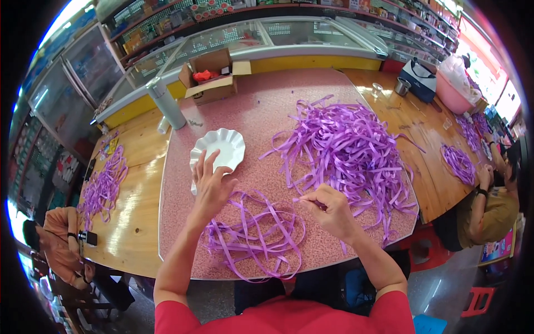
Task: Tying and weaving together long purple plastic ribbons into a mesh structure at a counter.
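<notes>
Currently, the left hand (213,183) is curving open at the white dish (227,146), while the right hand (329,207) is pinching purple ribbon (296,200).

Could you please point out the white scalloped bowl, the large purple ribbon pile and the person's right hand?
White scalloped bowl (226,146): head view, on its inside surface.
Large purple ribbon pile (347,139): head view, on its middle.
Right hand (329,207): head view, on the hand's middle.
</notes>
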`<action>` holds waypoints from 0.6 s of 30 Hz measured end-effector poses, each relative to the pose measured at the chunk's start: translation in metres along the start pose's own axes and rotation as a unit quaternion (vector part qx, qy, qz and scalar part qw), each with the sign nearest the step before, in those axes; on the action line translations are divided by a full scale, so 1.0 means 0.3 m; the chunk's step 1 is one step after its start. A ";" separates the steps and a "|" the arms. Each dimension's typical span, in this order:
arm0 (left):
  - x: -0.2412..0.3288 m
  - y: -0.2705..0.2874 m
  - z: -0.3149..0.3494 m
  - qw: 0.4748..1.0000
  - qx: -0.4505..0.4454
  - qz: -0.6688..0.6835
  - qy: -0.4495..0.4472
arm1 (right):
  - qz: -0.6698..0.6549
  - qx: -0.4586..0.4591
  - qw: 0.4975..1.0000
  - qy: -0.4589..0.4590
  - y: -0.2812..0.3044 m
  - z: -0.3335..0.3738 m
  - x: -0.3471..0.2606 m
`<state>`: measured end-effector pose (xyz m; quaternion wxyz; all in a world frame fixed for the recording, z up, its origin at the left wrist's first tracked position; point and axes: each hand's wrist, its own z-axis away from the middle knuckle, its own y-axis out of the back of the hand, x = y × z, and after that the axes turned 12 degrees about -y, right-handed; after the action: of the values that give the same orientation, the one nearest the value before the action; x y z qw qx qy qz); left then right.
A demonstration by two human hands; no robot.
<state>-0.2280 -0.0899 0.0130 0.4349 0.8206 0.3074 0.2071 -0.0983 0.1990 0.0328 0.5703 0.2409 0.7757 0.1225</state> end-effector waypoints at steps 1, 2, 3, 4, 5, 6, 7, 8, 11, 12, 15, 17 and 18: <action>0.063 0.031 -0.007 0.994 0.026 0.109 -0.010 | 0.002 0.002 1.000 -0.008 0.004 -0.001 -0.007; 0.118 0.058 -0.009 0.975 0.050 0.215 -0.016 | -0.010 -0.003 1.000 0.000 0.002 -0.010 -0.019; 0.161 0.066 -0.011 0.956 0.060 0.281 -0.059 | -0.020 -0.007 1.000 0.007 0.001 -0.017 -0.031; 0.226 0.081 -0.007 0.923 0.029 0.385 -0.001 | -0.010 -0.008 1.000 0.018 -0.001 -0.022 -0.042; 0.287 0.082 -0.003 0.874 -0.003 0.483 0.057 | -0.009 -0.008 1.000 0.012 -0.005 -0.022 -0.055; 0.327 0.077 0.002 0.874 -0.006 0.482 0.062 | -0.013 -0.011 0.999 0.042 -0.014 -0.021 -0.074; 0.362 0.063 -0.002 0.844 -0.011 0.526 0.103 | -0.011 -0.011 0.997 0.070 -0.013 -0.020 -0.081; 0.388 0.054 -0.003 0.811 -0.016 0.567 0.144 | 0.013 -0.008 0.995 0.095 -0.015 -0.016 -0.069; 0.426 0.046 -0.008 0.829 -0.041 0.548 0.104 | 0.055 -0.008 0.989 0.139 -0.002 0.000 -0.075; 0.446 0.046 -0.017 0.826 -0.038 0.549 0.121 | 0.056 -0.006 0.989 0.137 0.002 0.006 -0.077; 0.468 0.034 -0.001 0.873 0.007 0.475 0.108 | 0.074 0.004 0.986 0.147 0.007 0.025 -0.092; 0.482 0.050 0.002 0.866 0.004 0.488 0.109 | 0.028 0.016 0.997 0.072 -0.001 0.040 -0.105; 0.487 0.059 0.007 0.859 0.003 0.499 0.114 | 0.028 0.018 0.997 0.072 0.002 0.046 -0.108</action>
<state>-0.1151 0.0012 0.0376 0.2325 0.8364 -0.0952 0.4872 -0.0777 0.1817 0.0555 0.5047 0.2634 0.8098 0.1420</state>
